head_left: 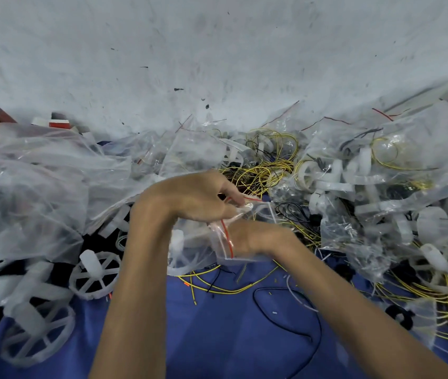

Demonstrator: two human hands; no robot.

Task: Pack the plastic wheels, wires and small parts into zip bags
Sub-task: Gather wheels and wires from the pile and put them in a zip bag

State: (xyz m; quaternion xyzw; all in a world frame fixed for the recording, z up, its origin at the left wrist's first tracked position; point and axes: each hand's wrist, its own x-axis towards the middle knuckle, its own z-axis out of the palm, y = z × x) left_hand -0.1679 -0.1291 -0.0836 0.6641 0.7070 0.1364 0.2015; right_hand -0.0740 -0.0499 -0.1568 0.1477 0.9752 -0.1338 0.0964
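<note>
Nearest you, below both forearms, a blue cloth work surface (pixel 217 337) carries a loose black wire (pixel 299 328) and several thin yellow wires (pixel 217 289). Beside your left forearm lie white spoked plastic wheels (pixel 93 277), each with a raised hub.

Your hands are close together, both clamped on one small clear zip bag with a red seal strip (pixel 227 239). Your left hand (pixel 198 195) pinches the bag's upper edge between thumb and fingers; your right hand (pixel 261 239) grips it from below, its fingers largely hidden behind the plastic. Whether the mouth of the bag is parted or sealed cannot be told from this view, and its contents are not clear.

Handling judgement: the bag film looks thin, soft and slippery, so hold it at the stiffer seal strip, one hand on each lip. The wheels appear light and rigid; take them by the rim or hub. The wires are limp and springy and likely to snag, so gather them into a coil before feeding them in.

Beyond your left hand sits a tangle of yellow and black wires (pixel 261 170). To the right of your right hand, a heap of filled clear bags (pixel 381 187) holds wheels and wire. To the left of your left hand lies a large crumpled clear plastic sheet (pixel 39 173), with red-and-white boxes (pixel 58 123) behind it. Farthest off is a scuffed white surface (pixel 217 50).

No brand, label or legible writing is visible anywhere.
</note>
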